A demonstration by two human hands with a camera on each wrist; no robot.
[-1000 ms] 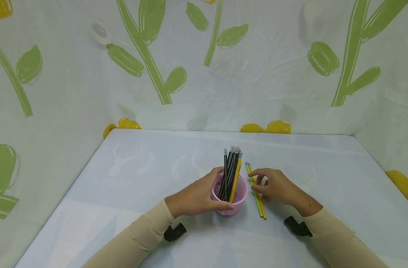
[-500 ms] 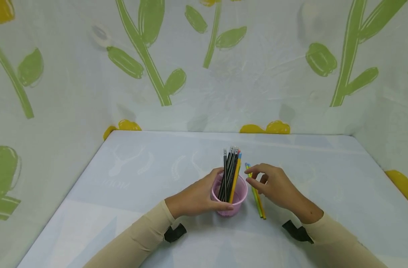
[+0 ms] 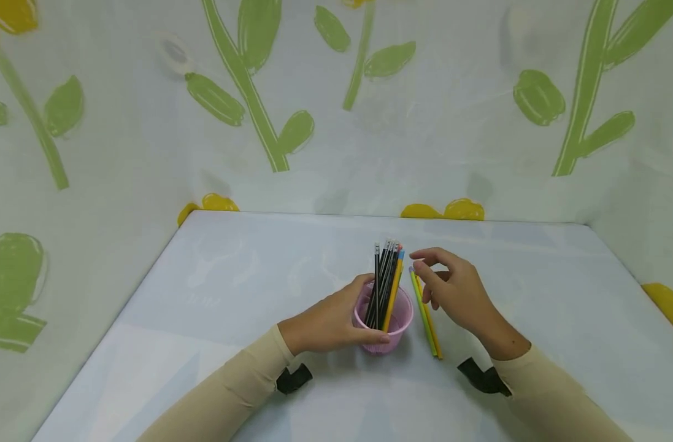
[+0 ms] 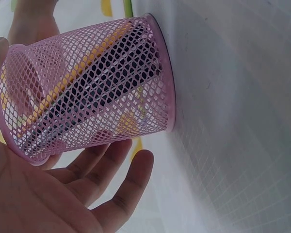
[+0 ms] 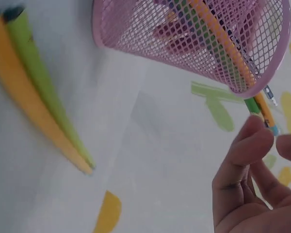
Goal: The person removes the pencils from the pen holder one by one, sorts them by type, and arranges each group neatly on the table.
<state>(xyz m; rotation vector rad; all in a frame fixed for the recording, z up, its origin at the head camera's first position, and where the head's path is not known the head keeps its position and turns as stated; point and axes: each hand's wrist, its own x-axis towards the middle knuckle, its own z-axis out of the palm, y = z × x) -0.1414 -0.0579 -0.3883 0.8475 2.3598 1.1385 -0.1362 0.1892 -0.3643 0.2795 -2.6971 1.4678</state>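
Observation:
A pink mesh pencil cup (image 3: 381, 347) stands upright on the table, with my left hand (image 3: 333, 319) gripping it, thumb over the near side of the rim. Several black pencils (image 3: 381, 288) lean inside it, along with a yellow pencil (image 3: 394, 291) tipped in blue. My right hand (image 3: 460, 291) hovers to the cup's right with loosely bent fingers. In the right wrist view a gap shows between thumb and index finger (image 5: 242, 155), and nothing is in it. Below that hand lie a green pencil (image 5: 43, 87) and a yellow pencil (image 5: 34, 107), side by side.
The pale table (image 3: 248, 264) reaches back to a wall covering (image 3: 413, 135) printed with green leaves and yellow flowers. Dark straps (image 3: 294, 379) show at both wrists, under beige sleeves.
My right hand has risen and shifted toward the back, away from the two loose pencils, its fingers holding nothing. The left hand keeps its grip on the cup; the head view has shifted slightly.

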